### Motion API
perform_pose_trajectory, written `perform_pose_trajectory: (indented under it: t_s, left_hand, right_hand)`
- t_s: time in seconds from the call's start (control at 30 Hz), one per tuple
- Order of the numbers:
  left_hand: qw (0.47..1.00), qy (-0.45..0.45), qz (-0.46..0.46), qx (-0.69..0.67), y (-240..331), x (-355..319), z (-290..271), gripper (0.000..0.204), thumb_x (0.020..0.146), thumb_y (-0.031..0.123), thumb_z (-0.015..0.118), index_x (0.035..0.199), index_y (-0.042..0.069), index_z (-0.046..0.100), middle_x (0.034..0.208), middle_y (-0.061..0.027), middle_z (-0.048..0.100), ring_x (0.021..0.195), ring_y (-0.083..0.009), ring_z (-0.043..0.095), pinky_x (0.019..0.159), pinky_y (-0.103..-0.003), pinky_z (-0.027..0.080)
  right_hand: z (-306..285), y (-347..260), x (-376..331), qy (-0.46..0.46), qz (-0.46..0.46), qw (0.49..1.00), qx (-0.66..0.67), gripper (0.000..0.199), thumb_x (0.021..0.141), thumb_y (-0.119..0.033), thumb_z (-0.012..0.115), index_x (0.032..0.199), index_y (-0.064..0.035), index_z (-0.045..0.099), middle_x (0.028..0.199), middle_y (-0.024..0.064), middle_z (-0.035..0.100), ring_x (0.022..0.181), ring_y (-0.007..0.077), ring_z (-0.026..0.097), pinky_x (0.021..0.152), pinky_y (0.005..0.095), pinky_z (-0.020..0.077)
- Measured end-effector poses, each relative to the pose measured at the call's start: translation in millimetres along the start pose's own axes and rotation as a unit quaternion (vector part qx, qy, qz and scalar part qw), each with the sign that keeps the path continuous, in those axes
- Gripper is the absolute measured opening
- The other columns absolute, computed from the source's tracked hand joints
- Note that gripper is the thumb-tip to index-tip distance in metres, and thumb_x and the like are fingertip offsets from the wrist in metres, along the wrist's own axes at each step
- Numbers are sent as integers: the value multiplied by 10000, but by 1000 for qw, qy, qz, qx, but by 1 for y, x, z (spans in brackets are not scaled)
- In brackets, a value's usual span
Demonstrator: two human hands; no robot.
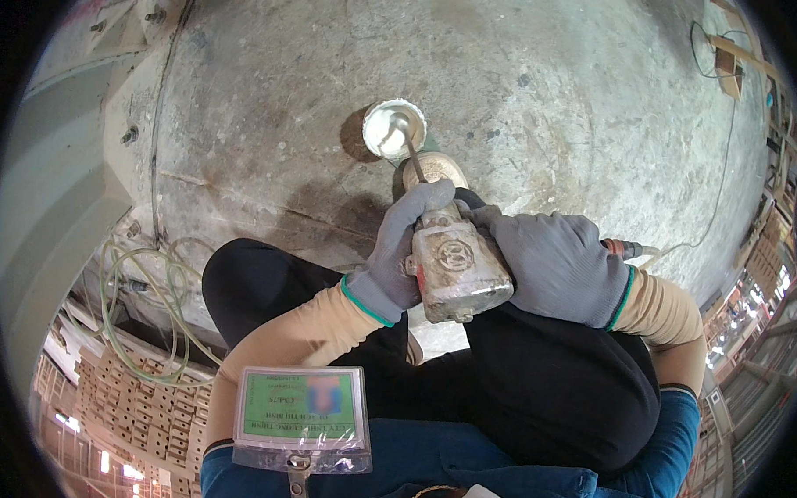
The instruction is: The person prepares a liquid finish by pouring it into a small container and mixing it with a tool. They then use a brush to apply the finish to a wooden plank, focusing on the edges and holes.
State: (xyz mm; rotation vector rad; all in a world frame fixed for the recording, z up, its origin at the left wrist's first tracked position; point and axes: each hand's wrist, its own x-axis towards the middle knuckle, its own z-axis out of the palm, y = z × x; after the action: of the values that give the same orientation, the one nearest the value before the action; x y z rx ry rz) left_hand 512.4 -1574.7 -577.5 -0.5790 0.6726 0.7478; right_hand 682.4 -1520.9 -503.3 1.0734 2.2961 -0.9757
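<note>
The gloves (559,265) are grey edged with green, the power tool (461,269) whitish-grey, the pot (382,131) white inside, the trousers (561,384) black.

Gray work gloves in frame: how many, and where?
2: one on the left hand, one on the right hand, both around the grimy power tool.

On the concrete floor (534,95) before you stands a tub (377,127), a rod (414,158) reaching into it; the power tool (462,269) sits between your left hand (392,265) and right hand (559,265), looped hose (107,281) leftward.
</note>
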Motion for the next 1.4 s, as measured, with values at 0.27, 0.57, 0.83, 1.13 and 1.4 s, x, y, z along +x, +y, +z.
perform_pose_trajectory:
  t_s: [0.27, 0.57, 0.83, 1.13, 1.4]
  left_hand:
    - [998, -2, -64, 1, -5, 6, -18, 450, 831, 430, 552, 998, 12, 581, 951, -134, 610, 897, -246, 627, 806, -391, 540]
    - [998, 17, 16, 54, 3, 3, -10, 267, 864, 315, 563, 963, 67, 564, 850, -69, 586, 820, -196, 627, 731, -350, 553]
    - [1000, 19, -23, -8, 6, 6, -20, 335, 869, 354, 554, 966, 34, 571, 911, -108, 606, 926, -231, 619, 807, -385, 539]
    - [996, -52, -68, -24, -3, 12, -21, 392, 867, 408, 549, 971, 33, 596, 1060, -137, 605, 1035, -251, 588, 895, -419, 509]
    - [997, -28, -69, -32, -10, 5, -22, 338, 853, 377, 577, 908, 46, 614, 1015, -143, 617, 1014, -262, 592, 878, -435, 515]
  right_hand:
    - [3, 4, -5, -40, 16, 998, 50, 300, 728, -247, 595, 902, -10, 533, 607, 114, 594, 541, 263, 622, 443, 379, 462]
    - [0, 0, 2, 6, -15, 1000, 3, 195, 711, -208, 581, 804, -42, 535, 588, 96, 575, 534, 251, 613, 434, 374, 454]
    - [4, -6, 7, 50, -22, 998, -14, 163, 707, -199, 575, 757, -54, 519, 610, 85, 572, 553, 255, 613, 455, 368, 463]
    - [-3, -8, -4, -14, 23, 999, 22, 229, 716, -244, 601, 794, -38, 542, 650, 128, 600, 587, 292, 625, 512, 401, 487]
    - [5, -2, -7, -15, -9, 999, 42, 246, 726, -267, 603, 816, -45, 545, 653, 128, 605, 611, 297, 637, 515, 404, 491]
